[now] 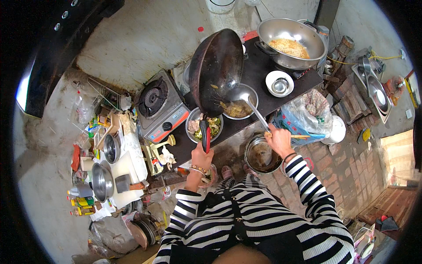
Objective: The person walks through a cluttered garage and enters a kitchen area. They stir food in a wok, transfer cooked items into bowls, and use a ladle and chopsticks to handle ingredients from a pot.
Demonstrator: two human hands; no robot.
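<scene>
Left hand (201,155) grips the tilted wok (216,70) by its handle; right hand (278,140) holds a ladle (253,107) scraping food into the metal bowl (239,102). Wok lip should sit directly over the bowl to avoid spills on the tabletop (263,75).

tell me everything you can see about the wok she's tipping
The wok is a round, dark, blackened metal pan, seemingly well used. It is tilted steeply on edge, its inside facing the camera, its lower rim over a steel bowl of brownish food. A few bits still cling inside. The left hand grips its red and black handle; a ladle, held by the right hand, reaches beside it.
</scene>
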